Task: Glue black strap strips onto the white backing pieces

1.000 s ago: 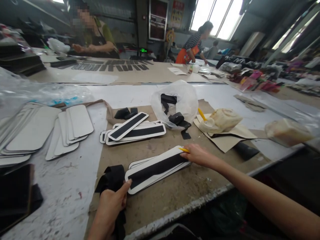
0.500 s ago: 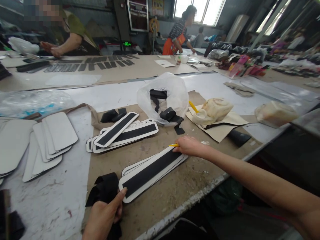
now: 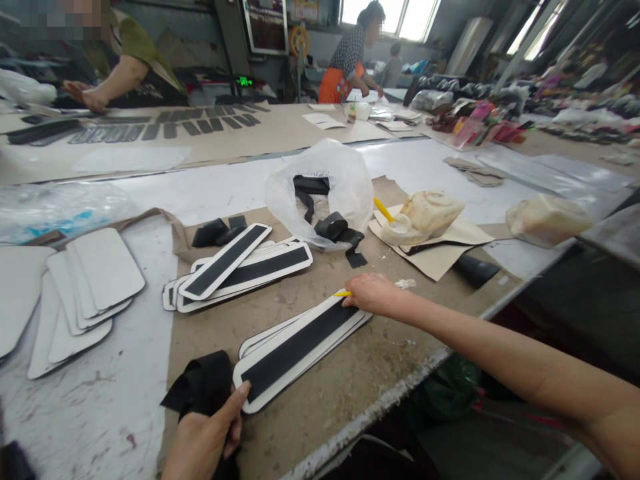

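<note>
"Looking down through the head view: where does the striped panel lie, and what are the hands doing?"

"A long white panel with a black strip (image 3: 300, 347) lies on top of a small stack of like panels. The stack sits on brown paper (image 3: 300, 427) near the front edge of the tabletop (image 3: 100, 413), slanting from near left to far right. The left hand (image 3: 203, 440) presses its thumb on the panel's near end. Its other fingers are curled shut round a black fabric bundle (image 3: 200, 387) just beside that end. The right hand (image 3: 373, 293) rests on the far end, fingers pressed together round a thin yellow tool (image 3: 343, 294) whose tip pokes out to the left."

"How would the panel handle?"

"It looks thin, flat and light. It seems stiff like card, yet it would likely bow along its length if lifted by one end. The smooth white border may slide on the panels beneath. Holding both short ends, or pinching the long edges near the middle, seems the safest grip."

"What else is around?"

"Toward the middle of the tabletop lies a second stack of striped panels (image 3: 240, 267). Behind it is a clear plastic bag (image 3: 345, 180) with black straps inside. Plain white blanks (image 3: 85, 293) fan out by the left edge. A person in a green sleeve (image 3: 125, 53) and a person in an orange apron (image 3: 345, 73) work at a farther table (image 3: 280, 137), their hands well apart from these."
</note>
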Tool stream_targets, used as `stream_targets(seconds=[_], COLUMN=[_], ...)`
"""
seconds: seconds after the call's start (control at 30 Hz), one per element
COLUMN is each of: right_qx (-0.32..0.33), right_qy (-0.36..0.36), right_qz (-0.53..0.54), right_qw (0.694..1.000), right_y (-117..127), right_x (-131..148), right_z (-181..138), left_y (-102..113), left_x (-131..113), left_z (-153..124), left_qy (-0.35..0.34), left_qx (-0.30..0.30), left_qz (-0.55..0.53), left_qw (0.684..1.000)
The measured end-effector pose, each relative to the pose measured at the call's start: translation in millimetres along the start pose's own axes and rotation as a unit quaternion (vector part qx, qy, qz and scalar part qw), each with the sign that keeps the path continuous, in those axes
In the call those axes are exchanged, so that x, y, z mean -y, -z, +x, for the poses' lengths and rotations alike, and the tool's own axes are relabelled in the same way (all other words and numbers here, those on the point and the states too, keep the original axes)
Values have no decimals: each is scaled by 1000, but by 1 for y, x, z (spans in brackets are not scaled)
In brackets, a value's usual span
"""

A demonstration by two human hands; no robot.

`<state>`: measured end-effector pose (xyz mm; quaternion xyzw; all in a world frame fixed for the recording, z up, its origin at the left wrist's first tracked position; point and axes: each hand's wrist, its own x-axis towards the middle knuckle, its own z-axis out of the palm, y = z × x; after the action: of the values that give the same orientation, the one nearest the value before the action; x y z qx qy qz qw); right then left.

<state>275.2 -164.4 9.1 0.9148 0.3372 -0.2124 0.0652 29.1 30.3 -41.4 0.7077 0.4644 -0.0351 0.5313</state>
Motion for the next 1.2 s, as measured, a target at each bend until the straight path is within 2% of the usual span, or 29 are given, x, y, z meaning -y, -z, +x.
stream_targets(seconds=[0.17, 0.27, 0.4, 0.57, 0.63, 0.73, 0.87, 1.03, 1.1, 1.2], right_qx=[-40, -63, -68, -42, -18, 27, 57, 90, 90, 77], right_qy=[-7, -17, -9, 35, 33, 8, 26, 70, 64, 44], right_qz=[14, 38, 96, 198, 307, 457, 518, 612, 629, 631], right_qw=[999, 997, 993, 979, 951, 889, 853, 782, 770, 771], right_y=[3, 0, -10, -14, -10, -2, 2, -13, -20, -27], right_x=[-9, -14, -16, -13, -11, -4, 6, 15, 19, 25], right_z=[-12, -18, -18, -20, -26, -41, -59, -68, -70, -74], left_y=[-2, -2, 0, 4, 8, 17, 29, 35, 34, 33], left_x=[-6, -4, 3, 6, 4, -1, 0, 11, 14, 18], left_z=[-8, -7, -2, -6, -13, -27, -45, -57, -61, -64], left_qy=[-7, -24, -21, -23, -28, -46, -61, -85, -104, -113], left_qx=[-23, -19, -10, 8, 2, -11, 5, -6, -21, -51], left_qz=[19, -10, -70, -209, -233, -265, -317, -365, -368, -353], left_qw=[1000, 999, 997, 978, 972, 963, 947, 927, 924, 927])
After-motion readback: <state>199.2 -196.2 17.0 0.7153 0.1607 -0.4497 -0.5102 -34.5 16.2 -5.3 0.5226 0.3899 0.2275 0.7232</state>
